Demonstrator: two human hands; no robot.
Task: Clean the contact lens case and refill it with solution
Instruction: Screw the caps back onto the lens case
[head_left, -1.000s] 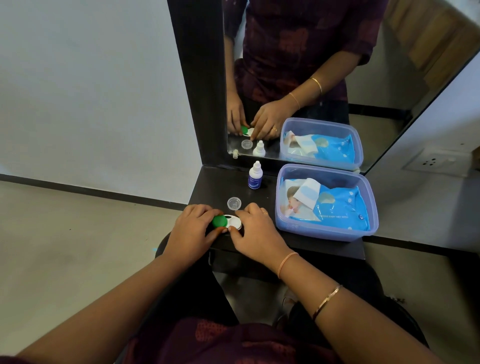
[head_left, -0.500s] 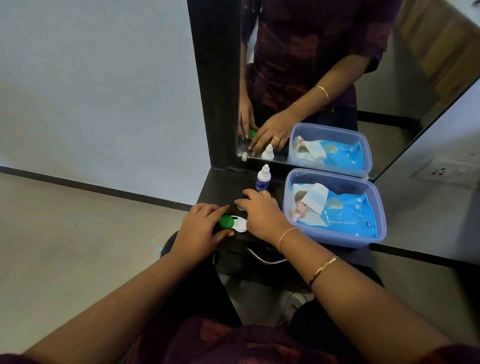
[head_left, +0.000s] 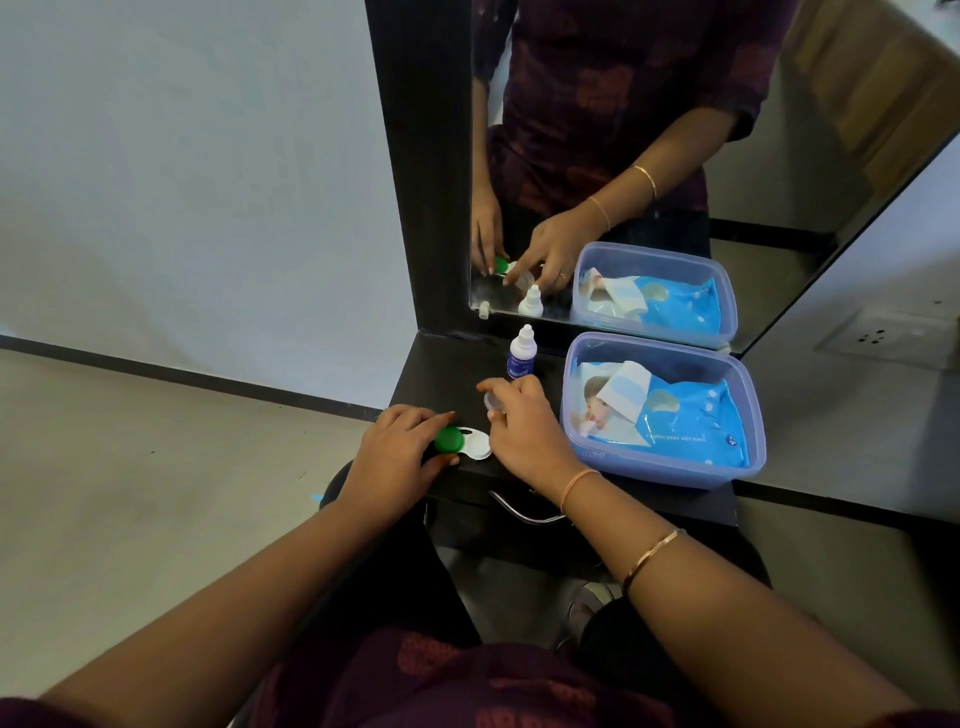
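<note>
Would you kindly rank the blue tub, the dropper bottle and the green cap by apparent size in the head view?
translucent blue plastic tub
white plastic dropper bottle
round green lens-case cap
The cap is nearer, so the last two are unsure.

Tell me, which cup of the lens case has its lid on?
The green-lidded cup, the one the left hand grips. The white cup beside it is open; the right hand pinches a clear lid.

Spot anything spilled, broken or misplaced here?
Nothing stands out. The left hand holds the lens case flat on the shelf, the right hand pinches a clear cap, the solution bottle stands upright, and no spill shows.
</note>
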